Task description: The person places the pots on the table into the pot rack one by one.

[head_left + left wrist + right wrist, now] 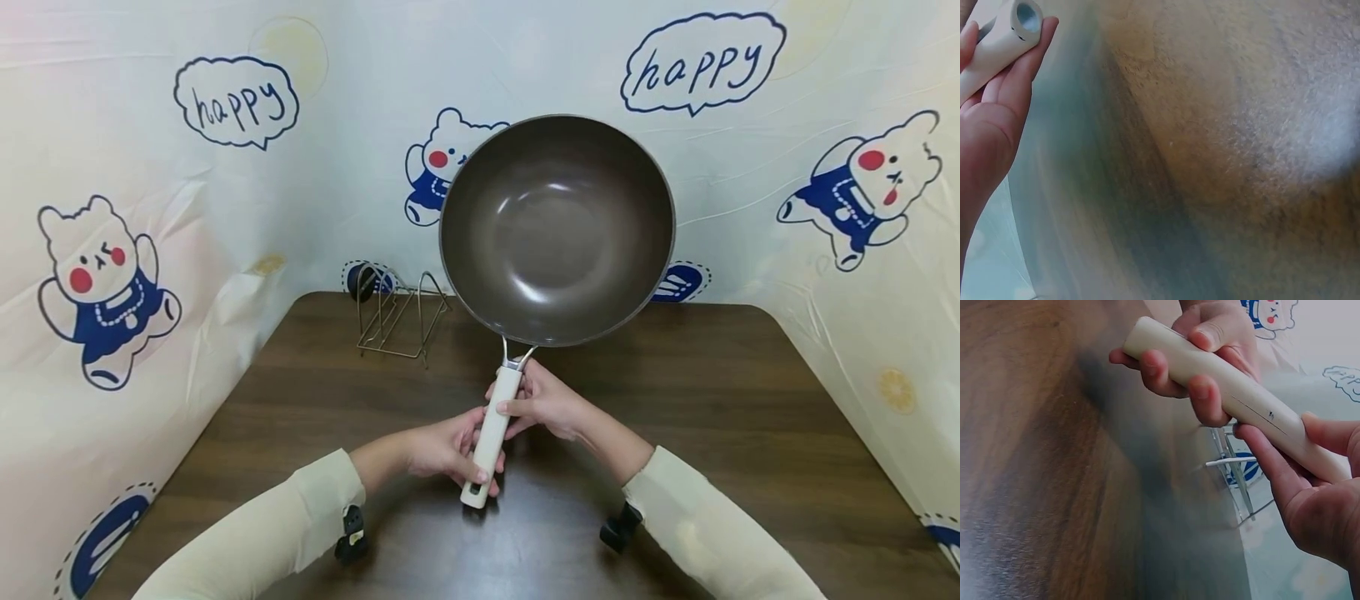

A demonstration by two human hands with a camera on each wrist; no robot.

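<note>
A wok [558,229] with a dark brown inside is held up above the table, its open side facing the head camera. Its cream handle [492,433] slants down toward the person. Near the handle's lower end, the left hand [446,446] grips it, thumb on top and fingers underneath. Higher up, close to the metal fork joining handle and pan, the right hand [547,404] holds the same handle between thumb and fingers. In the left wrist view the handle's end [1025,19] shows a hole. The right wrist view shows both hands on the handle [1229,387].
A gold wire rack [401,321] stands on the brown wooden table [300,392], at the back left of the wok. A dark round object [362,283] is at the rack's left end. Behind the table hangs a printed cloth [360,167] with cartoon bears.
</note>
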